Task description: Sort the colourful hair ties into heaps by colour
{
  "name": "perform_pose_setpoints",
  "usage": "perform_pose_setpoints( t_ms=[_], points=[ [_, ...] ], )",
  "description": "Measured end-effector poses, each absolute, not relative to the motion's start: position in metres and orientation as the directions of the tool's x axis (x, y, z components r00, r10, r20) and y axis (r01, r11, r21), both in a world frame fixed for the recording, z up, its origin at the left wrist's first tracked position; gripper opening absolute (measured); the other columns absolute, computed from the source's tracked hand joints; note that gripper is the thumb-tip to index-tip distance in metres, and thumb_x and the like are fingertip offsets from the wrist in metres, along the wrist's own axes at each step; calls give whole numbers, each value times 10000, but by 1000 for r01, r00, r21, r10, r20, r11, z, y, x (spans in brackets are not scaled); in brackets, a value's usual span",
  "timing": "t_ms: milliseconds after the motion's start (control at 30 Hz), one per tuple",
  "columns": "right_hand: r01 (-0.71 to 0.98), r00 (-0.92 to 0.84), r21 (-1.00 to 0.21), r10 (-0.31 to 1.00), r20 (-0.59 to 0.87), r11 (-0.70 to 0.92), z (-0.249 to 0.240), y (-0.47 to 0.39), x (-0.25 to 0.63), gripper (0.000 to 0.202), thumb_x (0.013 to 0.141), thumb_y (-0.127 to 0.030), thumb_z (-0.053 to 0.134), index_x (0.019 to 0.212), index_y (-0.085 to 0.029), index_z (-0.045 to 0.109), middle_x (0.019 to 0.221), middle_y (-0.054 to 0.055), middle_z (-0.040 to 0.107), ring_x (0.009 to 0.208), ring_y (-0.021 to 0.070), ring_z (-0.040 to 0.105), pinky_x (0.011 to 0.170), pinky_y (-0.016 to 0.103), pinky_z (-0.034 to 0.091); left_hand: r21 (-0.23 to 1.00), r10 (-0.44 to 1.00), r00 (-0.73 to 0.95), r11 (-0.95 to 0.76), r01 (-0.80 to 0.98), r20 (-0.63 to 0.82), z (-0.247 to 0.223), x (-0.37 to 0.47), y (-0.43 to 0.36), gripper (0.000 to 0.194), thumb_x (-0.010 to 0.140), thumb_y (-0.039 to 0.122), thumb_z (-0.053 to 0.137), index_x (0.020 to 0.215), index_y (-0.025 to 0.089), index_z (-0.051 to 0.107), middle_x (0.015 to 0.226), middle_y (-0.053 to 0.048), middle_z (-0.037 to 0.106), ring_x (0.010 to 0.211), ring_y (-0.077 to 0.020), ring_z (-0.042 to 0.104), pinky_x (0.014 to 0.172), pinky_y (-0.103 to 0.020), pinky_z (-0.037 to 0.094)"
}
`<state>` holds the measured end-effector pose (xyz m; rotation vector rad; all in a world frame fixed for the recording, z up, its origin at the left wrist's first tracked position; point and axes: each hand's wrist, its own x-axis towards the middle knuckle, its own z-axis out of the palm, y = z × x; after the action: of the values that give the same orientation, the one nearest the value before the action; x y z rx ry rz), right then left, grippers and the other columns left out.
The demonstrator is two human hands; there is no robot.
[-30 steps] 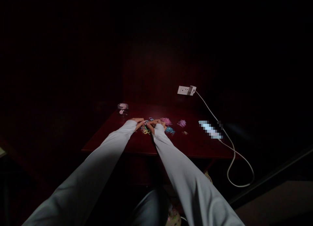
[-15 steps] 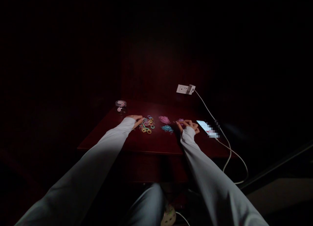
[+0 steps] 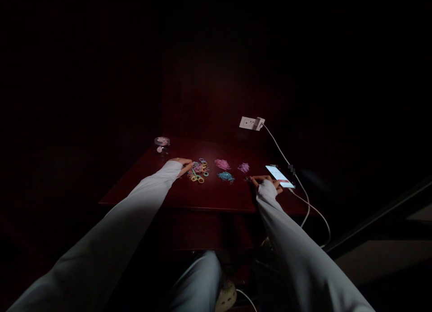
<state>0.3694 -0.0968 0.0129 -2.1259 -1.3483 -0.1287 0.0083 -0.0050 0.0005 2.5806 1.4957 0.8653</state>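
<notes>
My left hand (image 3: 181,165) rests at the left edge of a mixed pile of colourful hair ties (image 3: 198,169), thumb and forefinger closing together at the pile. What lies between these fingertips is hidden. My right hand (image 3: 267,182) is low over the table's right part, fingers pinched on a small, dull-coloured elastic band (image 3: 247,179) at the tabletop. Between the hands lie sorted heaps of thin elastic bands: a pink heap (image 3: 222,164), a blue heap (image 3: 226,176) and a purple heap (image 3: 243,167).
A clear round jar (image 3: 162,146) with pinkish pieces stands at the table's back left. A lit phone (image 3: 280,176) lies beyond my right hand, its white cable (image 3: 277,143) running to a charger in the wall socket (image 3: 251,123). The table's front edge (image 3: 202,208) faces me.
My right hand has moved from the purple heap towards the front right, uncovering that heap. The left hand stays at the mixed pile. The whole view has shifted slightly.
</notes>
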Motion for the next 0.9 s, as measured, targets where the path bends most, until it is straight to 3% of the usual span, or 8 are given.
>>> perform_pose_setpoints(
  t_ms=[333,567,667,767,900],
  points=[
    [839,497,-433,790,360,-330,10,-101,374,480,896,-647,480,891,-283,794,1142,94,653,1128,345,415,895,454,270,275,807,431,-556,784,403,9,8,-10,420,974,477,393,798,219,674,756,-13,683,712,-143,592,635,-231,338],
    [819,535,-497,696,478,-288,13,-97,368,409,942,-474,440,948,-240,776,1207,88,642,1133,320,405,926,449,252,281,829,392,-518,808,400,14,10,-16,421,970,469,397,760,213,657,734,-11,663,677,-138,566,624,-238,327],
    [882,440,-414,703,558,-224,17,-97,357,363,955,-403,439,1007,-241,759,1219,83,633,1125,301,422,936,437,251,268,838,324,-467,843,439,17,11,-18,392,968,434,421,745,211,653,725,-10,665,675,-140,568,627,-245,328],
    [966,230,-239,742,629,-97,18,-96,338,320,973,-381,448,1049,-282,742,1223,65,628,1130,284,431,939,420,247,290,846,199,-377,880,494,18,10,-18,298,945,376,472,803,223,685,796,-22,708,743,-164,607,669,-255,367],
    [992,-1,-97,774,633,81,16,-92,300,287,984,-377,461,1055,-310,731,1201,52,639,1105,263,436,927,402,236,328,851,95,-299,896,517,19,7,-14,185,903,310,526,891,238,695,875,-25,732,824,-184,635,714,-262,409]
  ],
)
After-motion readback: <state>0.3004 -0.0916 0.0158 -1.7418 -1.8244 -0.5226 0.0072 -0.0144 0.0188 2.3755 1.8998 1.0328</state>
